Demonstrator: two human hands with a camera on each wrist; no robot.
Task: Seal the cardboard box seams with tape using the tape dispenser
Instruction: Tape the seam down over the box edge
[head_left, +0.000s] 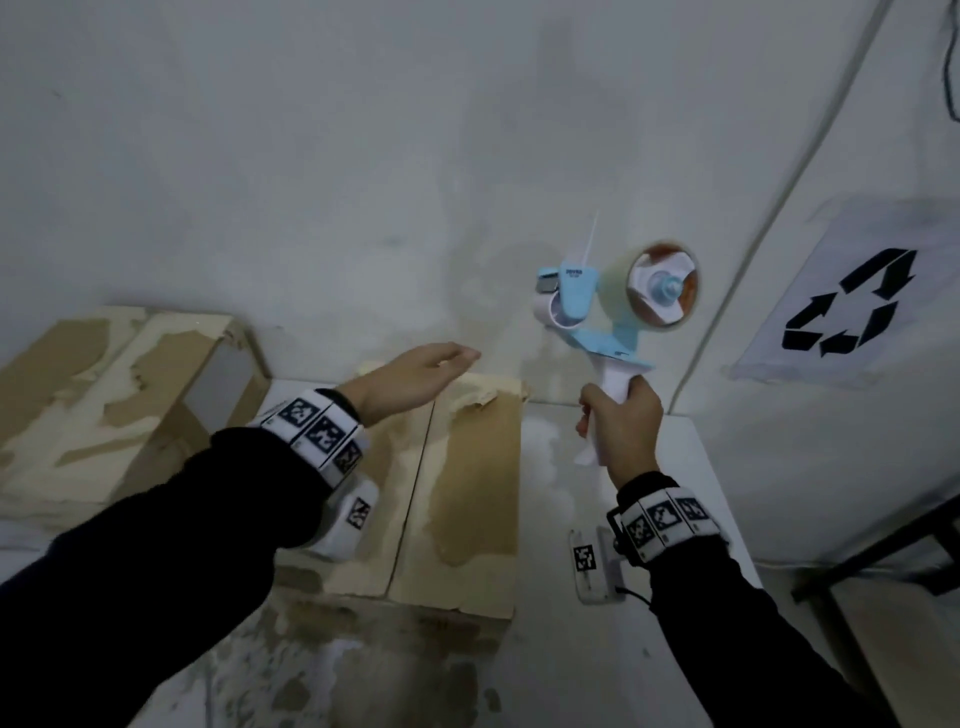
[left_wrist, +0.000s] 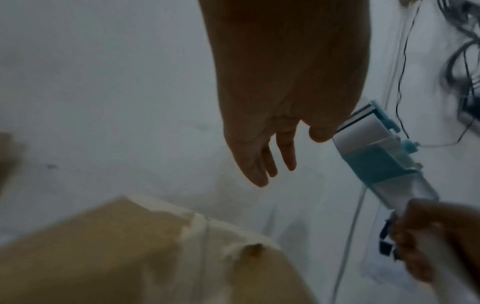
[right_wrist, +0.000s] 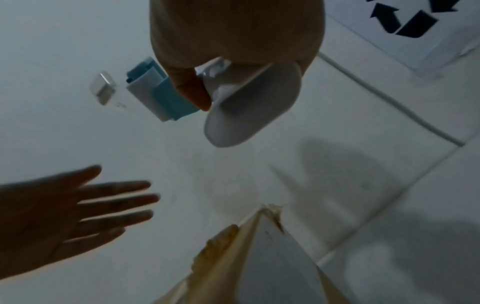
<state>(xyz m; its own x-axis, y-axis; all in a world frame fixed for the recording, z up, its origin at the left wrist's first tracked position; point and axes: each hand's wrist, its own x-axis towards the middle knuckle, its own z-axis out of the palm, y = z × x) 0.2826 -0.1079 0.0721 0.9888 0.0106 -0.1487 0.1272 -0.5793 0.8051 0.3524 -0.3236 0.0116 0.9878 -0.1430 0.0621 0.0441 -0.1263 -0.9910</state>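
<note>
A worn cardboard box (head_left: 457, 499) with a middle seam lies on the white table (head_left: 691, 467), also seen as the box (left_wrist: 130, 257) and the box (right_wrist: 233, 257). My right hand (head_left: 621, 421) grips the white handle of a blue and white tape dispenser (head_left: 613, 306) and holds it upright in the air, right of the box's far end. The handle (right_wrist: 249, 107) shows under my curled fingers. My left hand (head_left: 415, 379) hovers flat with straight fingers above the box's far edge, holding nothing. The left hand (left_wrist: 259, 160) is just left of the dispenser (left_wrist: 376, 152).
A second battered cardboard box (head_left: 119, 395) stands at the left. A white sheet with a black recycling sign (head_left: 852, 301) hangs on the wall at right, beside a white cable (head_left: 769, 218). A small tagged white block (head_left: 592, 566) lies on the table near my right wrist.
</note>
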